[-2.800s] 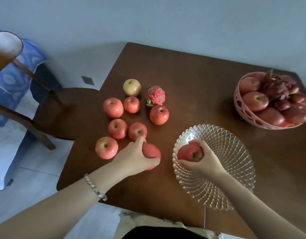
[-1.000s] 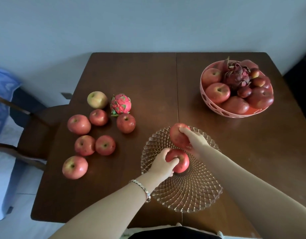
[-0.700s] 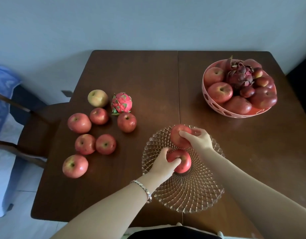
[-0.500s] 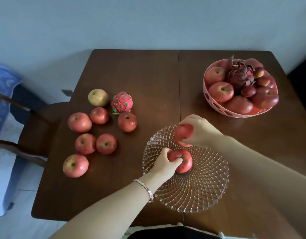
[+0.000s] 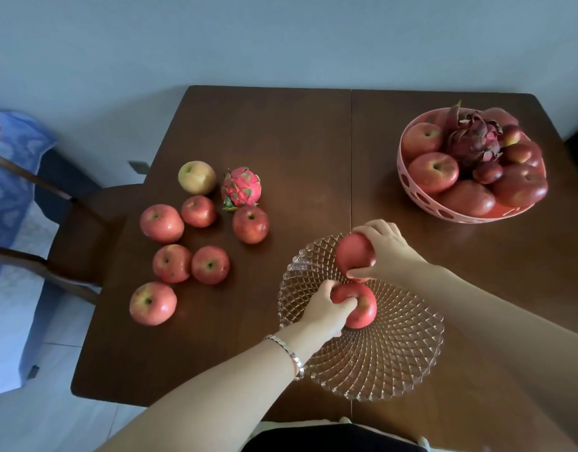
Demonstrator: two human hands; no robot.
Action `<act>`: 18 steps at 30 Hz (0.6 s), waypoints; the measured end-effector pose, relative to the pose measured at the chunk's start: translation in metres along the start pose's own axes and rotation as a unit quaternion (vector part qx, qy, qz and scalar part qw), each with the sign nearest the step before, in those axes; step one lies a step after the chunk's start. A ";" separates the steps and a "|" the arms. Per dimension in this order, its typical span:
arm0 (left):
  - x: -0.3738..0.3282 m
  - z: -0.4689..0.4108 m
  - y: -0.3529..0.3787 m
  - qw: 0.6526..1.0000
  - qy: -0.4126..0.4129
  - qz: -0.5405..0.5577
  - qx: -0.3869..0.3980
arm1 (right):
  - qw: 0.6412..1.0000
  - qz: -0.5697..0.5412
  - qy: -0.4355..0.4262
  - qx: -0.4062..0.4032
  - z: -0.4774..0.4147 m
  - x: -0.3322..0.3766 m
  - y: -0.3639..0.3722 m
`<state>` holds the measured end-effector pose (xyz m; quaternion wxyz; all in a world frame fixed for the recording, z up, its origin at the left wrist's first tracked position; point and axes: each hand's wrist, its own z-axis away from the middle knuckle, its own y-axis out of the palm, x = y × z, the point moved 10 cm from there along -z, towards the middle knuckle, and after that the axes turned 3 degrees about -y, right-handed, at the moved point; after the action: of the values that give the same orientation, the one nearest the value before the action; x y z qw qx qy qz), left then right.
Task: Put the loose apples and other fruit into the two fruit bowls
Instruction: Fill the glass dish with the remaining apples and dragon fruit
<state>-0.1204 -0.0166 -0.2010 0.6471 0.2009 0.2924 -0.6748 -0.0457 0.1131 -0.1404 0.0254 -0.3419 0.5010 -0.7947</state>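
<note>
A patterned glass bowl (image 5: pixel 388 360) sits near the table's front edge. My left hand (image 5: pixel 323 309) grips a red apple (image 5: pixel 362 309) low in the bowl's middle. My right hand (image 5: pixel 387 251) holds a second red apple (image 5: pixel 354 254) at the bowl's far rim, just above the first. Several loose red apples (image 5: pixel 210 265) lie on the left of the table, with a yellowish apple (image 5: pixel 197 177) and a small pink dragon fruit (image 5: pixel 241 189) behind them. A pink perforated bowl (image 5: pixel 421 200) at the back right is full of apples and a dark dragon fruit.
The dark wooden table (image 5: pixel 297 151) has a seam down its middle. A wooden chair (image 5: pixel 85 230) stands against the table's left side, with blue patterned cloth (image 5: pixel 7 177) beyond it. A grey wall runs behind the table.
Both hands carried their apples over the glass bowl. My left hand set its apple in the bowl's middle and my right hand turned over its apple at the far rim.
</note>
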 end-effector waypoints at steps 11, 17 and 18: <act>-0.002 0.006 0.005 1.000 0.007 0.025 -0.009 | 0.987 -0.108 0.056 -0.106 0.019 -0.009 0.005; -0.002 0.007 0.005 0.999 0.022 0.031 0.011 | 0.988 -0.117 0.063 -0.078 0.016 -0.010 0.009; -0.001 0.006 0.005 0.999 0.021 0.032 0.012 | 0.986 -0.125 0.069 -0.081 0.017 -0.011 0.010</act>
<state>-0.1149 -0.0202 -0.1963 0.6598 0.2315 0.2913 -0.6528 -0.0307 0.0994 -0.1498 -0.1369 -0.3473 0.5175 -0.7699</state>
